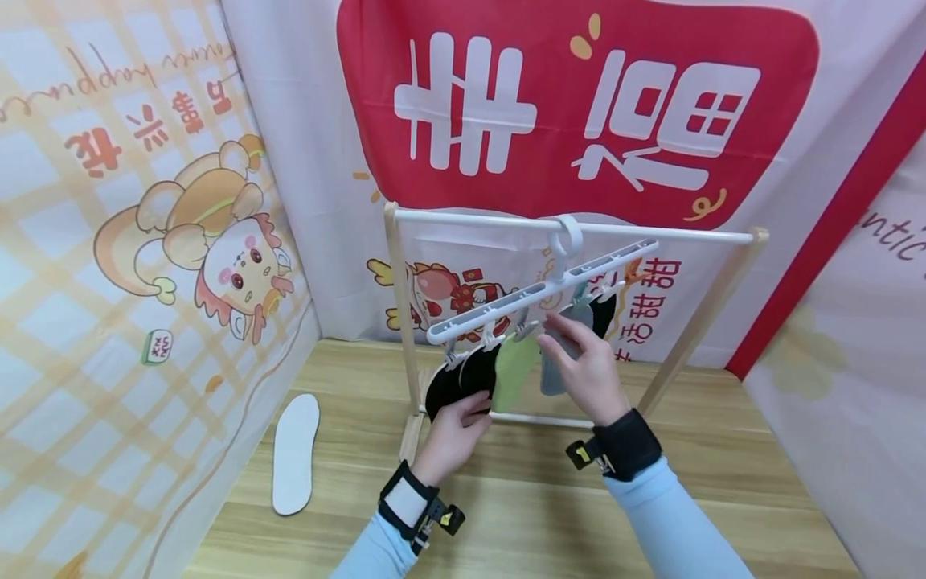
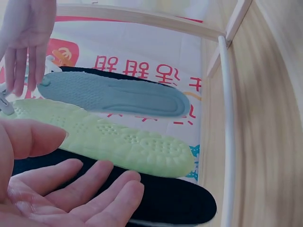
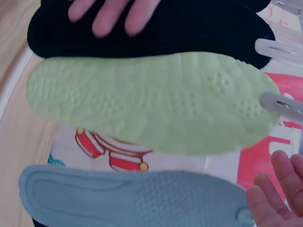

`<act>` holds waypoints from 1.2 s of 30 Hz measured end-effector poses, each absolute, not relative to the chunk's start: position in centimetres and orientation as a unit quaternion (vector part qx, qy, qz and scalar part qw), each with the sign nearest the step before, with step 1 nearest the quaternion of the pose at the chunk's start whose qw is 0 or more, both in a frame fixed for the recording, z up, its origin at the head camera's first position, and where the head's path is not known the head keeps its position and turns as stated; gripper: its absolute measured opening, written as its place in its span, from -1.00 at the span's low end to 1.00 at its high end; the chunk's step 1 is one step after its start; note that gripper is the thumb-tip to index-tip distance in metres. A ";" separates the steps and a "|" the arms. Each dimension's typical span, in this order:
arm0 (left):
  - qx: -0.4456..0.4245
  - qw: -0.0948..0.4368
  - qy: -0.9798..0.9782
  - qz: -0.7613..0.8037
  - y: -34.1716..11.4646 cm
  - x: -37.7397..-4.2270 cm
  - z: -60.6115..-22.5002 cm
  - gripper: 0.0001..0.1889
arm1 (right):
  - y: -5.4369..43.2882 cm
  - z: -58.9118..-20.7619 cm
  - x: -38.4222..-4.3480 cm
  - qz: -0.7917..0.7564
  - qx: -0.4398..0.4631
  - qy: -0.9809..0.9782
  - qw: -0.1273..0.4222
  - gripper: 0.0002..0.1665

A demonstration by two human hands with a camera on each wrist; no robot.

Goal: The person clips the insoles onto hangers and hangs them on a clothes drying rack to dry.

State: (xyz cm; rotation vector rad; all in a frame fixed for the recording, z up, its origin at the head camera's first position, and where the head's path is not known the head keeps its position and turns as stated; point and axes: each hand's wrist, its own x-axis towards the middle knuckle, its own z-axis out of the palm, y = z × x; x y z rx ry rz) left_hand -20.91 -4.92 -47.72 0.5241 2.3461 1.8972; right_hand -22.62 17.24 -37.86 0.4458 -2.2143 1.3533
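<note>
Several insoles hang from clips on a white hanger (image 1: 542, 293). My left hand (image 1: 454, 434) lies against a black insole (image 2: 175, 201), its fingers extended and its thumb apart from them in the left wrist view. Beside that one hangs a pale green insole (image 3: 156, 104), held at one end by a grey clip (image 3: 283, 105). My right hand (image 1: 587, 366) is up near the clips, by the toe end of a blue-grey insole (image 3: 128, 196). Its fingers look straight in the left wrist view; whether they touch that insole is hard to tell. Another black insole (image 1: 604, 314) hangs behind the blue-grey one.
The hanger's hook (image 1: 571, 235) sits on the white top bar (image 1: 477, 219) of a wooden-legged rack. A white insole (image 1: 295, 454) lies on the wood-grain surface (image 1: 521, 498) at the left. Printed cloth (image 1: 289, 121) stands behind and at both sides.
</note>
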 end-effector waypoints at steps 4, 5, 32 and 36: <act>0.179 0.056 0.775 0.604 -6.0 -19.8 -48.1 -0.59 | 18.5 -38.4 -21.0 0.479 0.155 -0.821 0.268 -0.54; 0.180 0.061 0.779 0.598 -6.5 -19.4 -48.3 -0.61 | 18.8 -38.6 -20.6 0.478 0.153 -0.822 0.269 -0.56; -0.061 -0.055 0.873 0.481 -25.1 -16.5 -54.0 -0.75 | 25.2 -51.1 -11.5 0.427 -0.026 -0.883 0.192 -0.76; -0.091 -0.052 0.878 0.467 -26.3 -16.6 -54.3 -0.73 | 25.5 -52.0 -10.7 0.434 -0.019 -0.880 0.192 -0.78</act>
